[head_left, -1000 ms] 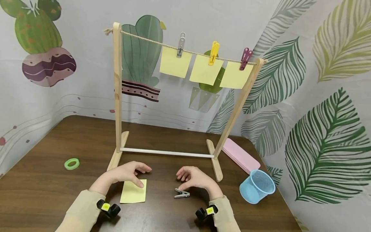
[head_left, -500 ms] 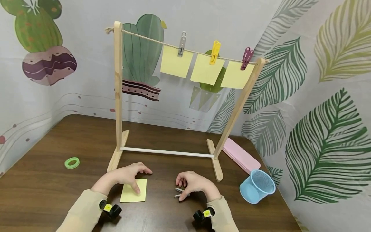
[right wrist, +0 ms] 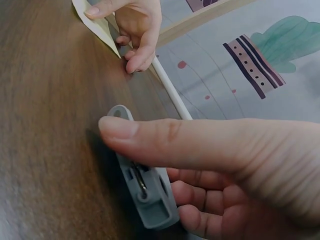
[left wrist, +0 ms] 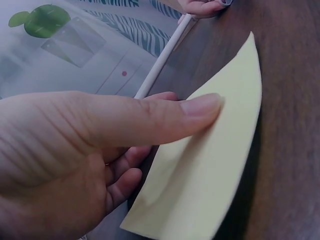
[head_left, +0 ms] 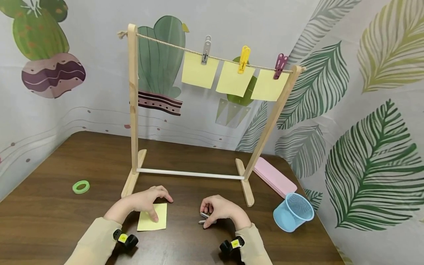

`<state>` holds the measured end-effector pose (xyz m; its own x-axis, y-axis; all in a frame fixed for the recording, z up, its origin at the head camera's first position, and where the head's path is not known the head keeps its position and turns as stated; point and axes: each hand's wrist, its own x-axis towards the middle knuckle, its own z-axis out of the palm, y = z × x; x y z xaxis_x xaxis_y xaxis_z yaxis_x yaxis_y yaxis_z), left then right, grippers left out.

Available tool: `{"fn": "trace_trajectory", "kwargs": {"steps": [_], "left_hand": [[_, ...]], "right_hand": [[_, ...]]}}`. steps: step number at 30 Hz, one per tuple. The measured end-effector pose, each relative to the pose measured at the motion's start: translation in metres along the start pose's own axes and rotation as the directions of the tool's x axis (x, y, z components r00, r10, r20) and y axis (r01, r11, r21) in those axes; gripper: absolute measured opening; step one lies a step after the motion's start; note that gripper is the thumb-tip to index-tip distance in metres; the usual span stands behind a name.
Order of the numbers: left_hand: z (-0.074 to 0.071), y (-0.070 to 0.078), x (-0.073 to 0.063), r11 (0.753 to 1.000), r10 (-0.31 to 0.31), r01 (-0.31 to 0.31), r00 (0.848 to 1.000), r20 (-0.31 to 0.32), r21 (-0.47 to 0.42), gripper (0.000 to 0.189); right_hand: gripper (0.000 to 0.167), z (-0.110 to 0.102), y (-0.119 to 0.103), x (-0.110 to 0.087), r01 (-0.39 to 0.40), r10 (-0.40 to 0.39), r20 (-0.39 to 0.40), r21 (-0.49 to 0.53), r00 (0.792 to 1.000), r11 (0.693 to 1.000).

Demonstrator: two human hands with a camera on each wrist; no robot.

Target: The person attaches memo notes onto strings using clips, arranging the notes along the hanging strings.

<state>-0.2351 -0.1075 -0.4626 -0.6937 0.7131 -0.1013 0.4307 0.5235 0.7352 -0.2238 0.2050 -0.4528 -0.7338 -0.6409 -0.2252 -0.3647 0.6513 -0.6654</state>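
My left hand (head_left: 145, 203) is over a pale yellow sticky note (head_left: 161, 217) lying on the table. Its thumb (left wrist: 200, 107) touches the note's upper face, while the other fingers reach past the far edge with no grip visible. The note's edge curls up slightly in the left wrist view. To the right, my right hand (head_left: 226, 209) pinches a grey clothespin (right wrist: 156, 207) low over the tabletop. The thumb (right wrist: 120, 129) crosses its handles and the curled fingers meet its other side. Thumb and fingers hide part of the clothespin.
A wooden rack (head_left: 133, 103) stands behind both hands. From its rope (head_left: 165, 43) hang three yellow notes, under a grey, a yellow and a purple clothespin (head_left: 281, 66). A green ring (head_left: 75, 188) lies left; a pink case (head_left: 275, 176) and blue mesh cup (head_left: 285, 219) sit right.
My right hand has come down toward me and its thumb and fingers have closed around the grey clothespin. My left thumb has slid a little left and nearer on the note.
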Motion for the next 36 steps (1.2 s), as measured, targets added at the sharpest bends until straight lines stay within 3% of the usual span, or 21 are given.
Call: {"fn": "trace_trajectory", "kwargs": {"steps": [9, 15, 21, 36], "left_hand": [[0.0, -0.003, 0.002, 0.998, 0.047, -0.049, 0.997, -0.061, -0.03, 0.064], [0.0, -0.004, 0.005, 0.999, 0.035, -0.036, 0.994, -0.107, -0.007, 0.062], [0.0, -0.006, 0.008, 1.0, 0.022, -0.022, 0.99, -0.136, 0.005, 0.059], [0.002, -0.004, 0.01, 1.0, 0.018, -0.016, 0.987, -0.16, 0.01, 0.057]], "right_hand": [[0.028, -0.001, 0.005, 0.001, 0.038, -0.039, -0.041, -0.016, 0.998, 0.999], [0.027, -0.001, 0.011, 0.002, 0.094, -0.091, -0.152, 0.015, 0.984, 0.995], [0.028, 0.0, 0.017, 0.005, 0.115, -0.119, -0.238, -0.033, 0.964, 0.993], [0.03, 0.001, 0.019, 0.007, 0.097, -0.103, -0.242, -0.039, 0.965, 0.995]]}}
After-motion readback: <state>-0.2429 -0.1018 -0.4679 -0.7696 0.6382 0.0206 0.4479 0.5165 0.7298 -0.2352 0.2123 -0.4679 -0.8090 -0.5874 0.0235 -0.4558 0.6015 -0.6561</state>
